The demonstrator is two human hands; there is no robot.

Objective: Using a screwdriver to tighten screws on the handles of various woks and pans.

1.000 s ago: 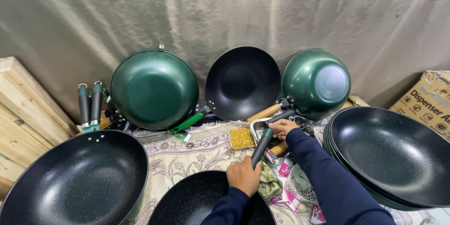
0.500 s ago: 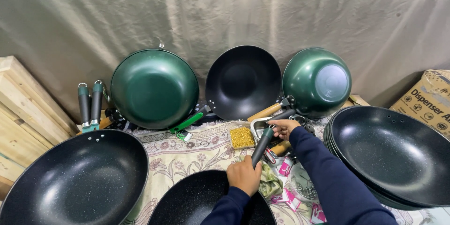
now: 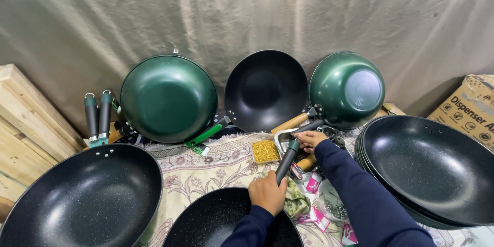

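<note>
A person seated at a patterned cloth (image 3: 216,167) works on a dark pan handle (image 3: 286,160), held at both ends. The left hand (image 3: 267,193) is closed around the handle's near end, just beyond the far rim of a black speckled pan (image 3: 206,224) at the near edge of the scene. The right hand (image 3: 309,139) pinches the handle's far, green-collared end with its fingertips, above a metal tray (image 3: 280,141); whether anything small sits between those fingers cannot be told.

The handle runs at a slant from near left to far right, spanning the gap between the two hands, with its middle free. It looks stiff, light and smooth-coated, probably a little slippery, so the full wrap at the thick near end seems the surer hold, the fingertips at the collar steering only.

Just left of the tray lies a small box of gold screws (image 3: 265,150). Against the grey drape behind lean a green pan (image 3: 169,98), a black pan (image 3: 266,90) and an upturned green pan (image 3: 347,88). A stack of black pans (image 3: 427,167) stands at right, a large one (image 3: 77,200) at left.
</note>
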